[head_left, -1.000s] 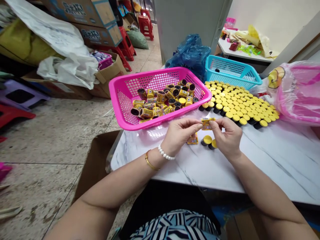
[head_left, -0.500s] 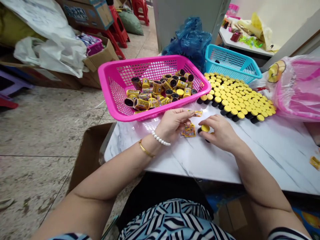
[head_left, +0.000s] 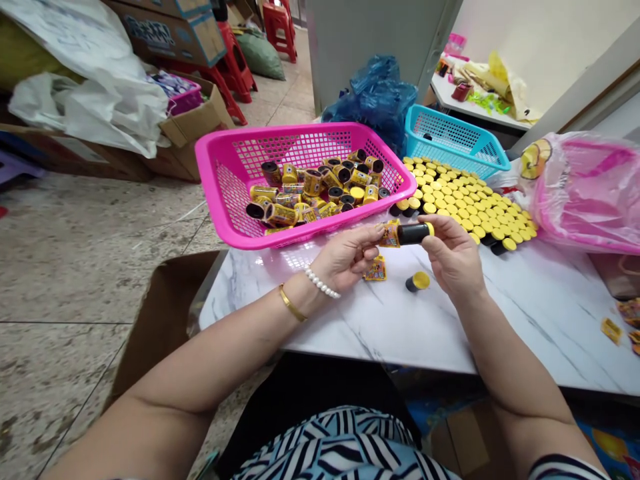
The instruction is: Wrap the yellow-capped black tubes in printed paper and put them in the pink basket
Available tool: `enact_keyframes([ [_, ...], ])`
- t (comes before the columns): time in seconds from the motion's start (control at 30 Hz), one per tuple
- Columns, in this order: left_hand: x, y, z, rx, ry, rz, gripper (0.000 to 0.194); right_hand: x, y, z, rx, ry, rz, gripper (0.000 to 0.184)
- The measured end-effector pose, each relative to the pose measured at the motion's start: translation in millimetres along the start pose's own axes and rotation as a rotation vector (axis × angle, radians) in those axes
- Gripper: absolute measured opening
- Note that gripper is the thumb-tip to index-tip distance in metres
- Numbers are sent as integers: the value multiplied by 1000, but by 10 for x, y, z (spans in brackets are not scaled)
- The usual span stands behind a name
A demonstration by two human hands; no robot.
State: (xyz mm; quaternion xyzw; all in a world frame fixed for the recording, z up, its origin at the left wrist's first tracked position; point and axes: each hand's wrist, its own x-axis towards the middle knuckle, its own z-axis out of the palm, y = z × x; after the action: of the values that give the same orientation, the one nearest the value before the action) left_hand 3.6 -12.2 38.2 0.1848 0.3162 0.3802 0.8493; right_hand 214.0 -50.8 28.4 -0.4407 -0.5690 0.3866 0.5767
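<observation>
Going left to right, lol: my pink plastic basket (head_left: 220, 193) sits heaped with yellow-wrapped black tubes, right past my left hand (head_left: 347, 257). Its fingertips (head_left: 377, 231) are pinched closed on a small yellow foil packet (head_left: 390, 235), which sits at the left end of a black tube with a yellow cap (head_left: 413, 233). That tube floats above the marble-look table (head_left: 400, 333), long axis running almost straight across me, cap pointing right. My right hand (head_left: 453, 257) is closed around the capped end, so it's the nearer hand to the cap. A loose packet (head_left: 375, 269) and another capped tube (head_left: 418, 281) lie just below. Rows of capped tubes (head_left: 465, 200) stand beyond.
</observation>
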Motion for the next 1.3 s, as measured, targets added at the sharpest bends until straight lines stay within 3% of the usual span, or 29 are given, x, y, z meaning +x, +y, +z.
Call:
enact_keyframes([
  [0.17, -23, -12, 16, 7, -44, 11, 7, -27, -18, 36, -35, 24, 77, 37],
  [0.4, 58, -58, -49, 39, -54, 76, 13, -171, -94, 99, -431, 41, -220, 36],
  [0.57, 48, -101, -73, 218, -120, 205, 29, -174, -69, 104, -263, -41, -180, 29],
  [0.7, 11, -112, -61, 262, -120, 251, 39, -144, -82, 57, -262, -15, -110, 39],
  [0.8, -5, -113, -66, 280, -141, 273, 42, -130, -88, 11, -305, 7, -144, 48],
  [1.03, -24, -115, -92, 334, -216, 243, 40, -110, 15, -5, -355, -109, -219, 50],
  [1.17, -51, -137, -76, 482, -187, 400, 41, -103, 19, 4, -379, -87, -295, 47],
  [1.3, -65, -144, -63, 652, 16, 689, 40, -96, -13, -34, -481, -33, -348, 53],
])
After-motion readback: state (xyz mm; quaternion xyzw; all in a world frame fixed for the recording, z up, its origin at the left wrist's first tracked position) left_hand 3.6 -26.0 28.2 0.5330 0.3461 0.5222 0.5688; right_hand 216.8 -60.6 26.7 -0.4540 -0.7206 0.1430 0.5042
